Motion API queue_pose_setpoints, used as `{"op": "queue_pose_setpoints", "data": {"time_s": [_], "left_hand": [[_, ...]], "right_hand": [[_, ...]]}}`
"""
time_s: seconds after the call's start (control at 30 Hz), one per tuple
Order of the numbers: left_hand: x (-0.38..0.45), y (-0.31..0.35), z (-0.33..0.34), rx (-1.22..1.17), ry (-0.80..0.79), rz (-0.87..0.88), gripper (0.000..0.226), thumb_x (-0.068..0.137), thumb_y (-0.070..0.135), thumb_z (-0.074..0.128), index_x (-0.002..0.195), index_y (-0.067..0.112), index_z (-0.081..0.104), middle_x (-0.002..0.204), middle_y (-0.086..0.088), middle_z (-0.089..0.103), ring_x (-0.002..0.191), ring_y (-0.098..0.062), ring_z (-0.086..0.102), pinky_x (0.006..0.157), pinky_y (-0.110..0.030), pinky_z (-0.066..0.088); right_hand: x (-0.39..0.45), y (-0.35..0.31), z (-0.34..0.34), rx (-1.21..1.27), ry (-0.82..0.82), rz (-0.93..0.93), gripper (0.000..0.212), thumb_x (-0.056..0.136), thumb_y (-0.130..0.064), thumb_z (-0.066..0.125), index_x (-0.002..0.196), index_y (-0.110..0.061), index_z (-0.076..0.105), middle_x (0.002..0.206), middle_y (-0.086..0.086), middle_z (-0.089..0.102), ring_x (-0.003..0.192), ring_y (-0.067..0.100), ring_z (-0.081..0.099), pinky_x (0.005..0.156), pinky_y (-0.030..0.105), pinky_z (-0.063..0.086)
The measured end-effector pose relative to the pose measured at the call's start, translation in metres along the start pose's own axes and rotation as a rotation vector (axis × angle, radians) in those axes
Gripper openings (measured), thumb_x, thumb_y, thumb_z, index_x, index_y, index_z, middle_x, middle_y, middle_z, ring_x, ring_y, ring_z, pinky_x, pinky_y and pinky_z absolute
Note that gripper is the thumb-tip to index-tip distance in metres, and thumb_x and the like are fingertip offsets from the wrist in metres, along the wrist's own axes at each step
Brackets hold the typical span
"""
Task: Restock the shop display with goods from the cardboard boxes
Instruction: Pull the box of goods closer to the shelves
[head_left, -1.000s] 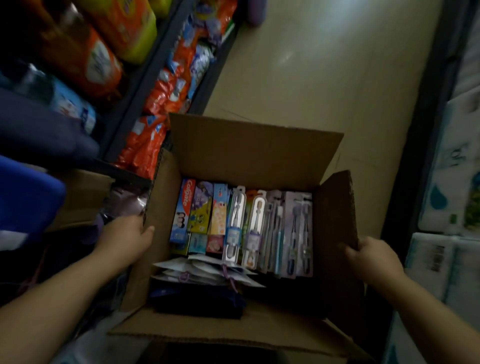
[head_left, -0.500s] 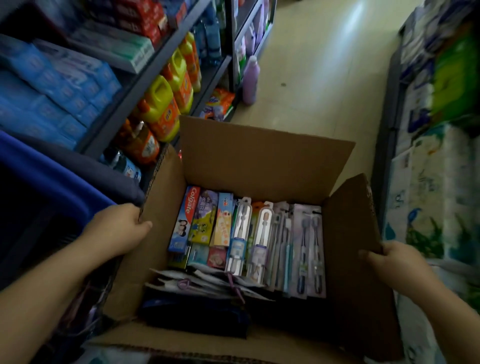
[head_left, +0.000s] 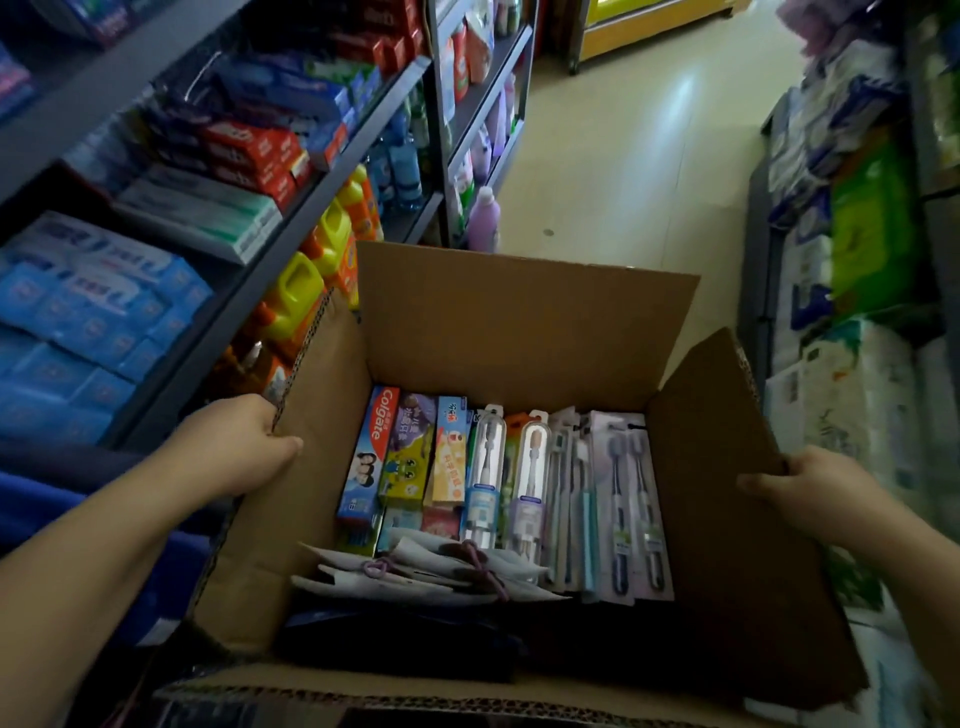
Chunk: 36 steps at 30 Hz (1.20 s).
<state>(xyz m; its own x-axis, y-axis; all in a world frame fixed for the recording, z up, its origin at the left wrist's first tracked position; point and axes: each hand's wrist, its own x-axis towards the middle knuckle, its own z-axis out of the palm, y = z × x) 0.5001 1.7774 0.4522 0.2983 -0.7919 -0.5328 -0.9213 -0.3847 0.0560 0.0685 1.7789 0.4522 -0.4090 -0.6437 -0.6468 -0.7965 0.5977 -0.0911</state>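
At the frame's lower centre the open cardboard box (head_left: 519, 322) is held on both sides: left hand (head_left: 244, 441) grasps its left flap, right hand (head_left: 810, 488) its right flap. Inside, toothpaste cartons (head_left: 369, 457) and toothbrush packs (head_left: 631, 504) lie lengthwise, pointing to the frame's top. Shelves (head_left: 291, 244) stand upper left.

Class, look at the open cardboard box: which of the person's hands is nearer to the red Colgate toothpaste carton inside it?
Left. The left hand grips the box's left flap, just beside the Colgate carton. The right hand holds the opposite flap, across the toothbrush packs.
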Motion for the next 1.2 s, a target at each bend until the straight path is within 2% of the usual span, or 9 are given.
{"op": "queue_pose_setpoints", "data": {"time_s": [0.13, 0.23, 0.4, 0.53, 0.77, 0.87, 0.93, 1.1, 1.2], "left_hand": [[0.058, 0.029, -0.016, -0.022, 0.001, 0.022, 0.025, 0.087, 0.039, 0.062, 0.087, 0.014, 0.064, 0.082, -0.004, 0.066, 0.074, -0.020, 0.063, 0.071, -0.035, 0.055], [0.107, 0.055, -0.035, -0.031, -0.032, 0.036, 0.028, 0.087, 0.042, 0.061, 0.089, 0.015, 0.065, 0.083, -0.004, 0.067, 0.076, -0.020, 0.063, 0.073, -0.038, 0.056], [0.174, 0.108, -0.071, 0.016, 0.006, 0.044, 0.028, 0.090, 0.039, 0.058, 0.081, 0.012, 0.059, 0.078, -0.006, 0.061, 0.070, -0.019, 0.057, 0.055, -0.028, 0.042], [0.221, 0.145, -0.098, -0.018, 0.047, 0.031, 0.029, 0.091, 0.037, 0.058, 0.076, 0.012, 0.055, 0.073, -0.006, 0.058, 0.066, -0.019, 0.055, 0.049, -0.027, 0.033], [0.321, 0.235, -0.132, 0.053, 0.088, 0.019, 0.029, 0.093, 0.037, 0.054, 0.079, 0.013, 0.056, 0.072, -0.001, 0.052, 0.071, -0.018, 0.050, 0.059, -0.028, 0.037], [0.366, 0.271, -0.127, 0.055, 0.056, -0.050, 0.036, 0.095, 0.038, 0.051, 0.068, 0.014, 0.044, 0.069, 0.000, 0.046, 0.071, -0.019, 0.048, 0.059, -0.029, 0.034], [0.396, 0.288, -0.113, 0.010, 0.053, -0.096, 0.039, 0.095, 0.038, 0.051, 0.066, 0.015, 0.040, 0.067, 0.000, 0.044, 0.067, -0.018, 0.047, 0.058, -0.029, 0.032], [0.448, 0.322, -0.059, -0.070, 0.014, -0.200, 0.032, 0.098, 0.039, 0.045, 0.080, 0.013, 0.047, 0.067, 0.002, 0.042, 0.067, -0.018, 0.049, 0.057, -0.030, 0.032], [0.479, 0.333, -0.022, -0.159, 0.015, -0.273, 0.040, 0.098, 0.035, 0.045, 0.063, 0.017, 0.039, 0.061, 0.002, 0.042, 0.059, -0.015, 0.044, 0.053, -0.031, 0.029]], "right_hand": [[0.041, -0.032, -0.029, 0.051, 0.020, 0.044, 0.027, 0.090, -0.029, 0.064, 0.104, -0.006, 0.057, 0.082, 0.011, 0.060, 0.072, 0.022, 0.059, 0.056, 0.031, 0.045], [0.078, -0.061, -0.055, 0.091, 0.011, 0.092, 0.018, 0.091, -0.026, 0.063, 0.089, -0.010, 0.054, 0.081, 0.012, 0.063, 0.073, 0.024, 0.064, 0.062, 0.035, 0.052], [0.132, -0.107, -0.112, 0.125, 0.021, 0.077, 0.024, 0.092, -0.027, 0.062, 0.074, -0.017, 0.047, 0.075, 0.009, 0.061, 0.067, 0.022, 0.060, 0.055, 0.032, 0.048], [0.180, -0.142, -0.158, 0.077, 0.059, 0.041, 0.019, 0.091, -0.031, 0.062, 0.093, -0.012, 0.061, 0.081, 0.009, 0.067, 0.074, 0.024, 0.066, 0.073, 0.041, 0.058], [0.313, -0.204, -0.239, -0.021, 0.007, -0.044, 0.024, 0.093, -0.033, 0.060, 0.098, -0.009, 0.061, 0.082, 0.010, 0.067, 0.073, 0.023, 0.065, 0.058, 0.032, 0.050], [0.386, -0.232, -0.261, -0.036, -0.015, -0.065, 0.027, 0.092, -0.033, 0.061, 0.106, -0.010, 0.060, 0.088, 0.010, 0.067, 0.075, 0.023, 0.066, 0.065, 0.036, 0.056], [0.430, -0.251, -0.267, -0.067, -0.069, -0.089, 0.017, 0.093, -0.030, 0.059, 0.097, -0.014, 0.060, 0.084, 0.009, 0.067, 0.074, 0.022, 0.066, 0.063, 0.034, 0.055], [0.522, -0.295, -0.262, -0.208, -0.180, -0.134, 0.017, 0.097, -0.026, 0.052, 0.086, -0.015, 0.058, 0.083, 0.009, 0.066, 0.075, 0.023, 0.066, 0.068, 0.034, 0.054], [0.574, -0.322, -0.245, -0.271, -0.185, -0.177, 0.021, 0.098, -0.026, 0.051, 0.082, -0.016, 0.058, 0.077, 0.007, 0.065, 0.065, 0.018, 0.062, 0.052, 0.026, 0.045]]}}
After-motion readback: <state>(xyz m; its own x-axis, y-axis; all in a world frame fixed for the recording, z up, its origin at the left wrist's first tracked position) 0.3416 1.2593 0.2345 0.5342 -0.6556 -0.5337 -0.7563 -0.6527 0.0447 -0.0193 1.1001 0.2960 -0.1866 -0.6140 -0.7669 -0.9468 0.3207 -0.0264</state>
